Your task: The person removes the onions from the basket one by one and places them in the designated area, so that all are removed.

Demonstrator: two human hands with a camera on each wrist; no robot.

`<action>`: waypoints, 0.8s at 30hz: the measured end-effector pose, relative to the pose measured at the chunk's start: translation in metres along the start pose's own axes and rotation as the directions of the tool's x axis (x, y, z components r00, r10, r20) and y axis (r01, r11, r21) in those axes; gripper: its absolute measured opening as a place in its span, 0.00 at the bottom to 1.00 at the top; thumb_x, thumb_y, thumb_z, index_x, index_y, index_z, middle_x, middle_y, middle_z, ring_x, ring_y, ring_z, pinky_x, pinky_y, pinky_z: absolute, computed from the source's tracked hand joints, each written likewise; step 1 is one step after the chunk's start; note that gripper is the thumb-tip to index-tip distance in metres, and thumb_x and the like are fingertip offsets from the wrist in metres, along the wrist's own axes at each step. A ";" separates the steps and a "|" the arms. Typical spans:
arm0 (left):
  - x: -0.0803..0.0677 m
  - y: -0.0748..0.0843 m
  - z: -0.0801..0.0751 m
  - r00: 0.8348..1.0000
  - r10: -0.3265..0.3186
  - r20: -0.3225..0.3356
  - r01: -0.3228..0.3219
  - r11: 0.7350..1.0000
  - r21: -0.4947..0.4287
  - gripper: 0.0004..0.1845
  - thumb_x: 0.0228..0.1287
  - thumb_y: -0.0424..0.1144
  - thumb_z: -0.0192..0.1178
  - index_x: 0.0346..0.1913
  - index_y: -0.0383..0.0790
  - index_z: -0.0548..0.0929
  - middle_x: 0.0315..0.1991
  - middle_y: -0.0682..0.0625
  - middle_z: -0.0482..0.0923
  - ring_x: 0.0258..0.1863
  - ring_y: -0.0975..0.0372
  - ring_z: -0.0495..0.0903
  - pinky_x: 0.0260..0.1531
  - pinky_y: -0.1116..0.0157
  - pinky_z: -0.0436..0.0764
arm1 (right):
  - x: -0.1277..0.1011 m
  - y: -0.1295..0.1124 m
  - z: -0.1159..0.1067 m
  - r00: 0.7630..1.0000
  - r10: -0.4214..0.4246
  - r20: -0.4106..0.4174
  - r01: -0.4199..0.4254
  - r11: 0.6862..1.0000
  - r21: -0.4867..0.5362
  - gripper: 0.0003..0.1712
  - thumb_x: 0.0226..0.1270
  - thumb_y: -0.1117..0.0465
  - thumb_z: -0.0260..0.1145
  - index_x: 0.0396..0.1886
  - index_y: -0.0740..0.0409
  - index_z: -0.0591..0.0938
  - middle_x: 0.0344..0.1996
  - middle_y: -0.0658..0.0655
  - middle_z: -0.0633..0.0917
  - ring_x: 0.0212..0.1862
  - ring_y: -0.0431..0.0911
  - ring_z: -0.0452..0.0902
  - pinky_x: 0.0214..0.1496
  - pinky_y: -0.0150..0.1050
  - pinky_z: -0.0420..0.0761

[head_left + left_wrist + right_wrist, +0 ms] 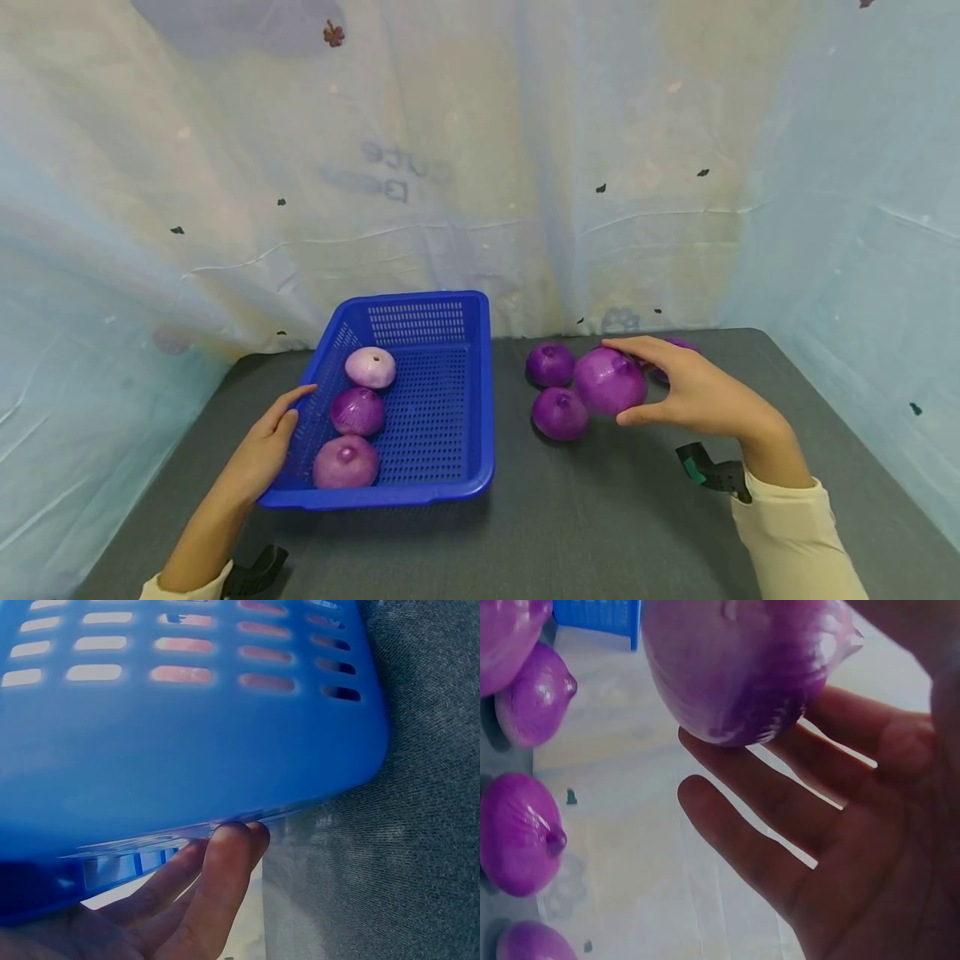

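The grip of the right hand [697, 387] is holding a big, round onion with glossy purple skin [606, 382], between the thumb and the bent fingers. Near this onion, at about 9 o'clock, there is a smaller round purple onion [551, 365], and at 8 o'clock one similar onion [559, 414]; at 2 o'clock another purple onion [686, 342] is partly hidden behind the hand. Farther, at 9 o'clock, stands a blue rectangular plastic basket with slotted walls [405, 497]. The left hand [262, 450] holds its rim on the 9 o'clock side, with a narrow grip. Inside, counted from the middle of the basket, lie a pale whitish-pink onion [371, 367] at 11 o'clock, a dark purple onion [357, 411] at 9 and a pinkish-purple onion [346, 462] at 7. Under everything is the dark grey tabletop [570, 517]; at 12 o'clock hangs a pale, patterned curtain [487, 208].
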State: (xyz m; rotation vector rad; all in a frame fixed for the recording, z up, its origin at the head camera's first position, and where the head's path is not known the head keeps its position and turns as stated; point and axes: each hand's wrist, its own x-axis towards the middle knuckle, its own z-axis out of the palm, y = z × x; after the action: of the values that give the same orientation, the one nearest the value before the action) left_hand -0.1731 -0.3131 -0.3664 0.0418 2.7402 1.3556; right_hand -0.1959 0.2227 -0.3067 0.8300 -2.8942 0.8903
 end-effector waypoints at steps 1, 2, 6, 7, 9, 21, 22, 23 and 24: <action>0.000 0.000 0.000 1.000 -0.003 0.002 0.003 1.000 0.001 0.27 0.83 0.47 0.27 0.79 0.48 0.52 0.76 0.29 0.53 0.68 0.31 0.65 0.58 0.34 0.72 | -0.001 0.002 -0.001 1.000 0.002 -0.004 -0.002 1.000 -0.002 0.50 0.54 0.37 0.75 0.75 0.43 0.65 0.69 0.53 0.72 0.65 0.50 0.73 0.56 0.48 0.81; 0.000 0.000 0.000 1.000 -0.004 0.002 0.004 1.000 0.001 0.27 0.83 0.47 0.27 0.79 0.48 0.52 0.76 0.29 0.53 0.68 0.31 0.65 0.58 0.34 0.72 | -0.001 0.003 -0.002 1.000 0.003 -0.006 -0.003 1.000 -0.003 0.51 0.54 0.37 0.75 0.75 0.43 0.65 0.69 0.53 0.73 0.64 0.49 0.73 0.56 0.47 0.81; 0.000 -0.001 0.000 1.000 0.000 0.001 0.000 1.000 0.004 0.27 0.83 0.47 0.27 0.79 0.48 0.52 0.76 0.29 0.53 0.68 0.30 0.64 0.58 0.33 0.71 | -0.003 0.010 -0.006 1.000 0.009 -0.015 -0.009 1.000 0.006 0.51 0.54 0.38 0.75 0.75 0.43 0.65 0.68 0.54 0.73 0.62 0.49 0.75 0.53 0.41 0.82; 0.000 -0.001 0.000 1.000 0.005 -0.002 -0.005 1.000 0.006 0.27 0.83 0.47 0.27 0.79 0.48 0.53 0.76 0.29 0.54 0.68 0.31 0.65 0.58 0.34 0.72 | -0.004 0.012 -0.006 1.000 0.014 -0.017 -0.014 1.000 0.011 0.51 0.54 0.38 0.75 0.75 0.43 0.65 0.67 0.55 0.73 0.62 0.49 0.76 0.52 0.40 0.82; 0.000 -0.001 0.000 1.000 0.012 -0.007 -0.012 1.000 0.008 0.26 0.83 0.46 0.28 0.79 0.47 0.54 0.75 0.29 0.55 0.67 0.31 0.66 0.58 0.35 0.72 | -0.006 0.015 -0.008 0.999 0.028 -0.024 -0.027 0.999 0.021 0.50 0.54 0.39 0.76 0.75 0.43 0.65 0.67 0.56 0.73 0.60 0.49 0.77 0.51 0.37 0.82; 0.000 -0.002 0.000 1.000 0.001 -0.004 -0.001 1.000 0.013 0.27 0.83 0.47 0.27 0.79 0.48 0.53 0.75 0.29 0.55 0.67 0.31 0.66 0.57 0.34 0.72 | -0.004 0.034 -0.004 0.997 0.080 0.020 -0.080 0.996 0.049 0.51 0.54 0.40 0.76 0.75 0.49 0.65 0.66 0.58 0.74 0.59 0.52 0.78 0.49 0.37 0.82; 0.000 -0.002 0.000 1.000 -0.003 -0.002 0.003 1.000 0.011 0.27 0.83 0.48 0.27 0.79 0.49 0.52 0.75 0.29 0.54 0.67 0.31 0.65 0.57 0.34 0.72 | -0.003 0.035 -0.003 0.997 0.079 0.026 -0.081 0.995 0.050 0.52 0.54 0.40 0.76 0.75 0.50 0.65 0.66 0.59 0.74 0.59 0.52 0.78 0.49 0.37 0.82; 0.000 -0.002 0.001 1.000 -0.007 0.000 0.007 1.000 0.011 0.27 0.83 0.48 0.27 0.79 0.49 0.52 0.75 0.29 0.54 0.67 0.30 0.65 0.57 0.34 0.72 | -0.003 0.037 -0.002 0.996 0.081 0.030 -0.082 0.995 0.048 0.52 0.54 0.40 0.76 0.75 0.51 0.65 0.66 0.59 0.74 0.59 0.52 0.78 0.50 0.37 0.82; 0.000 -0.002 0.001 1.000 -0.011 0.001 0.011 1.000 0.011 0.27 0.83 0.48 0.27 0.79 0.49 0.52 0.76 0.29 0.53 0.68 0.30 0.65 0.57 0.34 0.72 | -0.002 0.038 -0.001 0.996 0.082 0.033 -0.084 0.995 0.044 0.52 0.54 0.40 0.76 0.74 0.52 0.66 0.66 0.59 0.74 0.60 0.53 0.78 0.50 0.38 0.82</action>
State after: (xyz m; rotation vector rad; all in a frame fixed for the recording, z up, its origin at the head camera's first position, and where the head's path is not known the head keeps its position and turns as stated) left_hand -0.1729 -0.3137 -0.3683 0.0284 2.7426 1.3372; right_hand -0.2128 0.2508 -0.3259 0.7377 -2.9662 0.9619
